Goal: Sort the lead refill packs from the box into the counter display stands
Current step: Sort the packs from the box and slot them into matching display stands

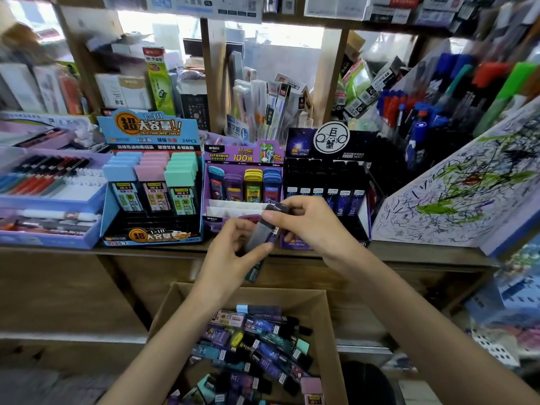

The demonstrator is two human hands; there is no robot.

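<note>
Now both hands meet mid-frame, above the box (pixel 175 302) and in front of the purple stand (pixel 242 159), clamped on one dark pack (pixel 263 229). L hand (pixel 230 252) has fingers curled, thumb laid along the pack's lower end. R hand (pixel 309 223) comes in from the right w/ wrist bent and pinches the pack's top end betw. thumb and fingertips. Pack sits tilted, top leaning right; it's motion-blurred, so label unreadable. A 2nd pack (pixel 254 271), teal-dark, pokes down under the L hand; can't tell how it's held. Both forearms are bare and rise from the bottom corners, converging over the box. Box sits below the counter (pixel 409 252) edge, w/ a loose jumble of packs (pixel 263 346) inside, purple, blue, teal, pink. On the counter, three stands side by side: blue stand (pixel 152 182) at left w/ blue, pink, teal caps; purple stand in the middle, front rows bare; black stand (pixel 327 176) at right w/ a row of dark packs.
</note>
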